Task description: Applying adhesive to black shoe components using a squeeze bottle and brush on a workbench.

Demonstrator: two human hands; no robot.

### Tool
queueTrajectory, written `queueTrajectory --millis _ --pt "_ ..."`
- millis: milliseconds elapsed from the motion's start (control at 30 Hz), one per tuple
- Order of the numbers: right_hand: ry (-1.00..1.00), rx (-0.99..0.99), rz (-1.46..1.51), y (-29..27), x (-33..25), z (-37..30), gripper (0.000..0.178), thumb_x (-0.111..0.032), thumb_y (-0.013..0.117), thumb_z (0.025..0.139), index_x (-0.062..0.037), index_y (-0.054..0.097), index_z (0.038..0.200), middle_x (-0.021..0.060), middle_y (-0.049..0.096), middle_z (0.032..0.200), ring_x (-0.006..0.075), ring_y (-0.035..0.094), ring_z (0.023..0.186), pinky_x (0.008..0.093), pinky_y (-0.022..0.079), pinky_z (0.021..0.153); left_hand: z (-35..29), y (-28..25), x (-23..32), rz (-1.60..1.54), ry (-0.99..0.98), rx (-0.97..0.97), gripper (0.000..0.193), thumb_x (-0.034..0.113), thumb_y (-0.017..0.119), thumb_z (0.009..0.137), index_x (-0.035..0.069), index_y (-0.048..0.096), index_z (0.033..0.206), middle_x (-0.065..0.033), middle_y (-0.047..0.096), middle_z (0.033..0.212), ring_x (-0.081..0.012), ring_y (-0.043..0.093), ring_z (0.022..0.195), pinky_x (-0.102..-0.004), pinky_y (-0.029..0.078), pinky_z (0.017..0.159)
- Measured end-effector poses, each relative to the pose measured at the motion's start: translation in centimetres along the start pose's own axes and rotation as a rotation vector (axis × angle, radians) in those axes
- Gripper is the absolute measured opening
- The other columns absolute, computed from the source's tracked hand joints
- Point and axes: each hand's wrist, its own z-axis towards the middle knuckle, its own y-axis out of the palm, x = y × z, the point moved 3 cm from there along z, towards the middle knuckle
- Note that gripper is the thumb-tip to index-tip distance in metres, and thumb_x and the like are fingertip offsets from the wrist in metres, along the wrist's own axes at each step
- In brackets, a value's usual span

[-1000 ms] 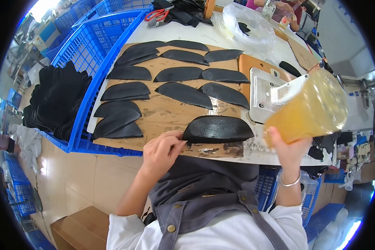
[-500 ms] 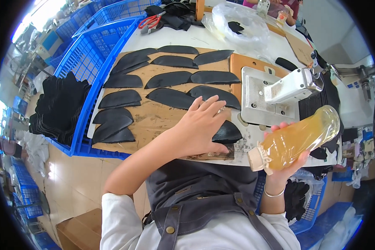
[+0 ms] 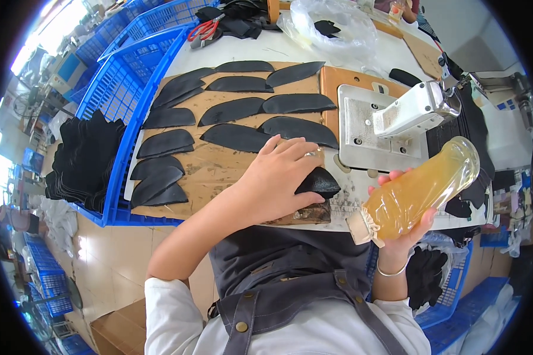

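Note:
My right hand [image 3: 413, 234] is wrapped round a glass bottle [image 3: 426, 192] of yellowish liquid. The bottle tilts, its pale cloth-covered mouth low and to the left, its base up to the right. My left hand [image 3: 281, 177] is closed at the near right corner of the cardboard sheet [image 3: 219, 168], thumb and fingers about a glossy black curved piece [image 3: 318, 183]. Part of that piece is hidden under the hand. Several similar black curved pieces [image 3: 237, 137] lie in rows on the cardboard, some overlapping.
To the right of the cardboard stands a white machine arm [image 3: 408, 115] on a metal plate [image 3: 352, 127]. Blue crates [image 3: 109, 177] stand at the left, with stacked black pieces [image 3: 83, 157] beside them. Red-handled cutters [image 3: 206, 29] and a clear plastic bag [image 3: 331, 29] lie at the back.
My left fingers have closed in on the black piece, whose near edge now looks raised and tilted. The bottle stays in my right hand, its base slightly higher in view.

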Motion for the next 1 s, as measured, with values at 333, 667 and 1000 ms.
queueTrajectory --millis 333,667,1000 --pt "0.051 -0.001 -0.029 1.1 0.6 -0.2 0.078 -0.061 0.053 0.08 -0.0046 0.034 0.13 0.0145 0.05 0.113 0.0282 0.053 0.105 0.0464 0.051 0.086 0.3 0.1 1.5 -0.091 0.102 0.023 0.032 0.02 0.074 0.069 0.008 0.049 0.086 -0.0115 0.048 0.126 -0.0287 0.041 0.123 -0.0512 0.027 0.104" --pt "0.11 -0.07 0.06 2.5 1.4 0.2 0.079 -0.062 0.055 0.078 -0.0055 0.035 0.129 0.0123 0.051 0.11 0.0266 0.054 0.103 0.0521 0.044 0.093 -0.3 -0.7 0.4 -0.061 -0.081 0.325 0.037 0.021 0.074 0.067 0.004 0.054 0.092 -0.0152 0.048 0.124 -0.035 0.042 0.119 -0.0481 0.028 0.103" --pt "0.236 -0.183 0.133 3.7 3.2 0.6 0.078 -0.059 0.059 0.077 -0.0064 0.035 0.13 0.0115 0.05 0.113 0.0271 0.053 0.104 0.0585 0.03 0.102 -5.0 -5.5 -3.4 -0.428 -0.364 0.506 0.02 0.007 0.07 0.072 0.002 0.056 0.085 -0.0121 0.052 0.127 -0.023 0.05 0.113 -0.0332 0.038 0.096"
